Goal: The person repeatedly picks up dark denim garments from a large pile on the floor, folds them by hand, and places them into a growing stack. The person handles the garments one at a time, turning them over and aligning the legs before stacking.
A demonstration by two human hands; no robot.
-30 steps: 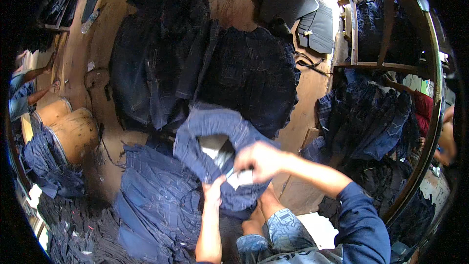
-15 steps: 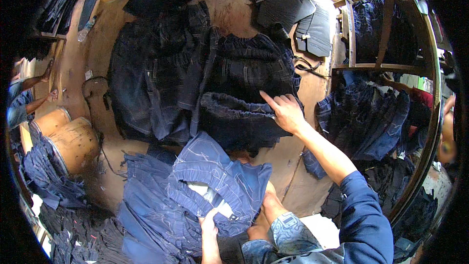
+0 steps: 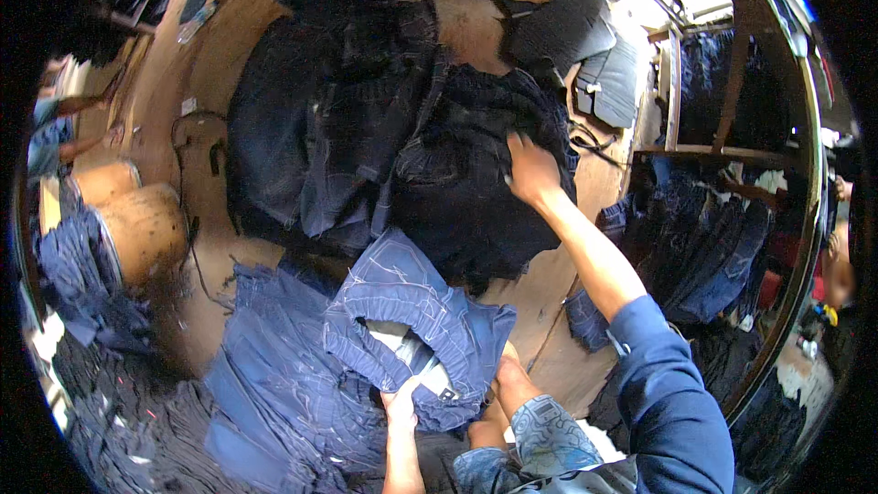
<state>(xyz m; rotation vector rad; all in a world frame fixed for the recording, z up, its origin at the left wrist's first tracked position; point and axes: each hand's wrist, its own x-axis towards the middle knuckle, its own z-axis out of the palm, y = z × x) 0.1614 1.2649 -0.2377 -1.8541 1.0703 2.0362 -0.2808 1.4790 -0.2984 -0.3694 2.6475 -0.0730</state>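
Observation:
My left hand (image 3: 401, 404) is closed on the waistband edge of a blue denim garment (image 3: 412, 279) with a gathered waist and pale stitching. A white lining and a small dark label show inside its opening. Farther off, my right hand (image 3: 535, 172) rests on a dark denim garment (image 3: 476, 220) at the right of a dark heap. Its fingertips are blurred against the black cloth, so their grip is unclear. More dark denim garments (image 3: 311, 137) lie to the left of it. Beneath the garment at my left hand spreads a pile of blue denim pieces (image 3: 274, 375).
Brown cylindrical containers (image 3: 142, 233) stand at the left beside stacked denim. Black cushion-like pads (image 3: 608, 87) lie at the far right. A wooden frame (image 3: 722, 154) with hanging denim rises on the right, next to a heap of dark blue garments (image 3: 704, 238). Another person's limbs (image 3: 87, 128) show at far left.
My right hand has moved slightly away from me, and its pointing finger no longer stands out. The dark garment's raised waistband now lies flatter and crumpled. My left hand keeps its hold.

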